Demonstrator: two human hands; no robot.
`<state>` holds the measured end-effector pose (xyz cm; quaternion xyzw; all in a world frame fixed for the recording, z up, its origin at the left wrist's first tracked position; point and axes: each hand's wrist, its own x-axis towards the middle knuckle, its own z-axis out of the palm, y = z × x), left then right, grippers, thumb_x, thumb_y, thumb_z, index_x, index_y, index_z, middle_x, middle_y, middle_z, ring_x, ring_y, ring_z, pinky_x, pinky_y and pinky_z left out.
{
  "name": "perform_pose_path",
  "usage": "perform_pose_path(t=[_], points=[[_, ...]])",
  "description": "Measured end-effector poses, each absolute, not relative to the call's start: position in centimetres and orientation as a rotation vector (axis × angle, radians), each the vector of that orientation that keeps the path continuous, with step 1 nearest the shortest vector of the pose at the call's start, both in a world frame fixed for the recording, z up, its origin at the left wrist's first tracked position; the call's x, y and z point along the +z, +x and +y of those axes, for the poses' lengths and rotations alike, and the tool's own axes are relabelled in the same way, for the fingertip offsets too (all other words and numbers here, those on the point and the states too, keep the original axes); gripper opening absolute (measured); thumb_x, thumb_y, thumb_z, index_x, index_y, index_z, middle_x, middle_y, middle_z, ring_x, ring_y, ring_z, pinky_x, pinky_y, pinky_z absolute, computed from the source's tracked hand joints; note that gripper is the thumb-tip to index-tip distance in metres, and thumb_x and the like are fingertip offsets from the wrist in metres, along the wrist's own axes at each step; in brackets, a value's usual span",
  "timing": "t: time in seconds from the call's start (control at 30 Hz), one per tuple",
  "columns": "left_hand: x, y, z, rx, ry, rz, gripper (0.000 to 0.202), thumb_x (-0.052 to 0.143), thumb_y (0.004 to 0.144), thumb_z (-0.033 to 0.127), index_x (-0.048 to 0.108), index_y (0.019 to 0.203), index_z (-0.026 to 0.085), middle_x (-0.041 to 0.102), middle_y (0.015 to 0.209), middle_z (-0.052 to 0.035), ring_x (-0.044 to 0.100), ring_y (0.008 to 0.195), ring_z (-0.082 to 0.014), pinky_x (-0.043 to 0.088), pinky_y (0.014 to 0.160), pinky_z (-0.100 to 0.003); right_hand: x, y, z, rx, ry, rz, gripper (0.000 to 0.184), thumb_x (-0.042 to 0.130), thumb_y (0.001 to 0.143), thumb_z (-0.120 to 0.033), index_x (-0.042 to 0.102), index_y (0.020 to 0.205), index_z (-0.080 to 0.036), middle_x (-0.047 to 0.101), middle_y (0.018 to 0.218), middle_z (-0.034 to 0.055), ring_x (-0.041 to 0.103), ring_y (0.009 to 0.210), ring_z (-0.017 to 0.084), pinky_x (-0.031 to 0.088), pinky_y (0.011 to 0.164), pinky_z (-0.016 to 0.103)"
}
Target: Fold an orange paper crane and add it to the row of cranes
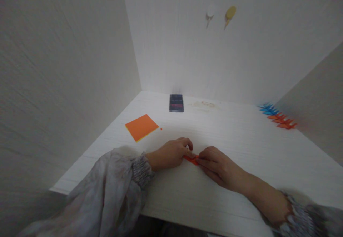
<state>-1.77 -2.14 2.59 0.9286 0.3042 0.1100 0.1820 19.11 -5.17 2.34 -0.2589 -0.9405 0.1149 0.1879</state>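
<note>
A small folded piece of orange paper (pixel 192 159) lies on the white table (pixel 241 144) between my two hands. My left hand (pixel 171 154) pinches its left end with curled fingers. From the right, my right hand (pixel 214 164) presses closed fingers on its other end. Most of the paper is hidden under my fingers.
A stack of orange paper squares (pixel 141 126) lies at the left, with a tiny orange scrap (pixel 161 129) beside it. A dark blurred object (pixel 176 102) stands near the back wall. Blue folded pieces (pixel 268 109) and orange folded pieces (pixel 284 121) line the right edge. Two stickers are on the wall.
</note>
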Motion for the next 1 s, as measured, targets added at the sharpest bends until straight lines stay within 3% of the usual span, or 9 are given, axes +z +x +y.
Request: perform_pose_path(t=[0.4, 0.63, 0.8, 1.0], points=[[3.2, -1.0, -2.6, 0.170, 2.824, 0.839, 0.033, 0.041, 0.079, 0.013, 0.056, 0.105, 0.027, 0.049, 0.106, -0.0036, 0.046, 0.091, -0.0184, 0.037, 0.071, -0.026, 2.4, 18.8, -4.9, 0.376, -0.818, -2.593, 0.016, 0.047, 0.076, -0.013, 0.062, 0.080, -0.016, 0.053, 0.082, 0.0072, 0.049, 0.079, 0.018, 0.041, 0.071, 0.034], [3.4, -1.0, -3.0, 0.195, 2.895, 0.838, 0.029, 0.039, 0.081, 0.015, 0.057, 0.101, 0.025, 0.051, 0.105, -0.0041, 0.047, 0.088, -0.0180, 0.037, 0.068, -0.025, 2.0, 19.7, -4.7, 0.413, -0.718, -2.597, 0.019, 0.045, 0.082, -0.016, 0.060, 0.093, -0.017, 0.054, 0.090, 0.0095, 0.050, 0.083, 0.018, 0.046, 0.071, 0.032], [3.2, -1.2, -2.8, 0.235, 2.868, 0.817, 0.029, 0.040, 0.080, 0.014, 0.058, 0.100, 0.024, 0.051, 0.104, -0.0038, 0.048, 0.088, -0.0180, 0.038, 0.068, -0.026, 2.2, 20.1, -4.2, 0.281, -0.707, -2.681, 0.019, 0.046, 0.084, -0.025, 0.061, 0.095, -0.018, 0.056, 0.088, 0.0082, 0.051, 0.081, 0.018, 0.045, 0.070, 0.032], [3.0, -1.3, -2.6, 0.307, 2.778, 0.798, 0.030, 0.042, 0.076, 0.010, 0.060, 0.096, 0.025, 0.052, 0.103, -0.0027, 0.050, 0.087, -0.0161, 0.040, 0.071, -0.025, 2.6, 19.5, -4.2, 0.045, -0.700, -2.769, 0.024, 0.038, 0.088, -0.022, 0.060, 0.083, -0.016, 0.056, 0.075, 0.0066, 0.049, 0.071, 0.017, 0.042, 0.061, 0.031]])
